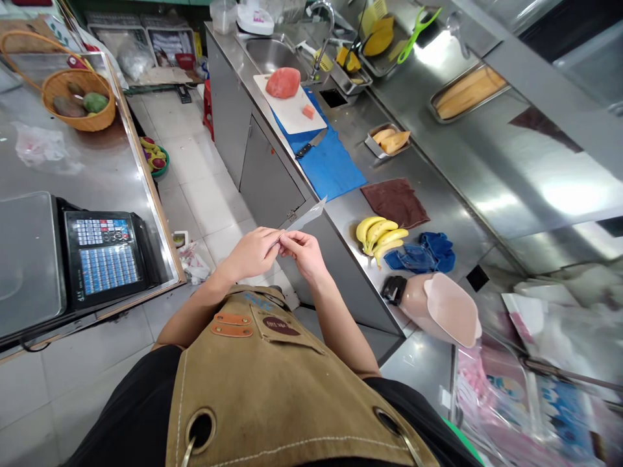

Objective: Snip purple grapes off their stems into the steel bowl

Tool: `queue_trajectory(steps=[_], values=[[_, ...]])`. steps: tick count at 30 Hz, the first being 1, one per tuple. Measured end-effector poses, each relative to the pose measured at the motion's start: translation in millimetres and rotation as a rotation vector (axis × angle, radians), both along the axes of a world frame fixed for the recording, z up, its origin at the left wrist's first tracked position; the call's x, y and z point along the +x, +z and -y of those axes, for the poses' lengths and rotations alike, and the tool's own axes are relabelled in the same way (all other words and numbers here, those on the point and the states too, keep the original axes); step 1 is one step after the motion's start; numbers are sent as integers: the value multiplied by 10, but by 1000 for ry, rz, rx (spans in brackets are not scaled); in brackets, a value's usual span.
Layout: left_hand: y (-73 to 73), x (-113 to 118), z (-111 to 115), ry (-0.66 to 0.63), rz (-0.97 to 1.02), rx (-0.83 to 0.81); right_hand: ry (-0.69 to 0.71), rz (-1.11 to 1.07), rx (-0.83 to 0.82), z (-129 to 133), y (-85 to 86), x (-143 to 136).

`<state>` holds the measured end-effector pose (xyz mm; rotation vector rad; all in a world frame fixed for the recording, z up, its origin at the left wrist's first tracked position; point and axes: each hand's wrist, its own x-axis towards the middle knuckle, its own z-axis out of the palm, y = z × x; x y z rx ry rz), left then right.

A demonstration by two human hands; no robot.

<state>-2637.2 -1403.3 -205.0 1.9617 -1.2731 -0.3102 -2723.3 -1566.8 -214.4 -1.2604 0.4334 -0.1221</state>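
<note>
My left hand (250,253) and my right hand (304,254) meet in front of the apron. Between their closed fingertips they pinch a thin, flat, pale strip (307,215), which juts out toward the counter. It looks like clear plastic or a blade; I cannot tell which. Beyond it, on the counter, lies a blue cloth (335,168) with a black-handled knife (311,144). A white cutting board (292,117) bears a large piece of peeled red melon (283,83) and a small cut piece (308,111). Bananas (378,235) lie closer to me.
The steel counter also holds a brown cloth (395,202), a dark blue cloth (428,251), a tray of cut orange fruit (388,141) and a pink container (435,308). At left, a scale (104,253) and a fruit basket (100,120) stand on another table. Tiled floor (214,201) runs between.
</note>
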Motion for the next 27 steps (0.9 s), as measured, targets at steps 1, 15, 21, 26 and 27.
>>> queue_trajectory(steps=[1, 15, 21, 26, 27], values=[[-4, -3, 1, 2, 7, 4, 0, 3, -1, 0, 4, -5], [12, -45, 0, -24, 42, 11, 2, -1, 26, 15, -7, -57], [-21, -80, 6, 0, 132, 79, 1, -38, -18, 14, 30, -88], [19, -103, -10, -20, 102, 74, -2, -57, -36, 8, 59, -105], [36, -104, -18, -27, 78, 58, -8, -54, -22, 5, 65, -108]])
